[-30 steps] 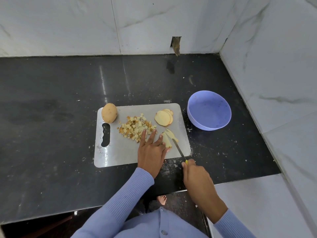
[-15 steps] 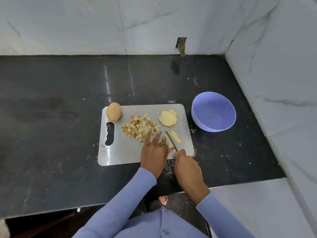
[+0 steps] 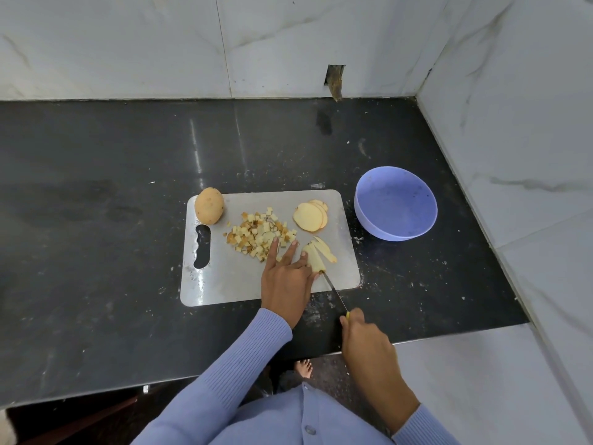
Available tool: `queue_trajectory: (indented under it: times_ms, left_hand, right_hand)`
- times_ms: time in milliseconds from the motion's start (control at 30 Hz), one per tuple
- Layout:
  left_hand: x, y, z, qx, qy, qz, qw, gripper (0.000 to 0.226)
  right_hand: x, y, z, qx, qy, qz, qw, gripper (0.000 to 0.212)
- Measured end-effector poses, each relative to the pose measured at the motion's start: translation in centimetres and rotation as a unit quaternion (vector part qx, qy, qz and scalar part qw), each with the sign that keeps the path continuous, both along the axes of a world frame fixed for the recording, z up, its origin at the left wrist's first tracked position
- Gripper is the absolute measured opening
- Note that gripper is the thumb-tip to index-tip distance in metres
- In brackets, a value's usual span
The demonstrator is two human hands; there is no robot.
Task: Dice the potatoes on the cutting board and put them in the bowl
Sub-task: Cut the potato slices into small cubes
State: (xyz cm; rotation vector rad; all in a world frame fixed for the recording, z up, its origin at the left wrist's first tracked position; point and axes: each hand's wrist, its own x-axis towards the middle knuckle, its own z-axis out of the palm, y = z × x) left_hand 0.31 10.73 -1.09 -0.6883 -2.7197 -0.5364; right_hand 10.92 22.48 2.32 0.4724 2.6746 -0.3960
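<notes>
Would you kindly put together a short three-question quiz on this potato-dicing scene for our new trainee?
1. True or false: the purple bowl already holds diced potato.
2. Multiple choice: where does the whole potato sit? A) in the bowl B) on the cutting board's far left corner C) on the counter off the board
3. Fill in: the right hand grips the ____ while the left hand steadies the potato strips.

Key:
1. False; the bowl shows no potato, and the diced pile lies on the board.
2. B
3. knife
</notes>
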Motion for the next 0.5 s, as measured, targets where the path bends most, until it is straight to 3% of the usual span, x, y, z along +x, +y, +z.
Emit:
queue_trajectory:
  times_ms: [500]
  left_hand:
    - [0.8,-0.5,-0.3,0.011,0.005,0.056,0.998,0.011]
  right_hand:
    - [-0.5,0.9,1.1,-0.024,0.010,-0.005,1.000,0.033]
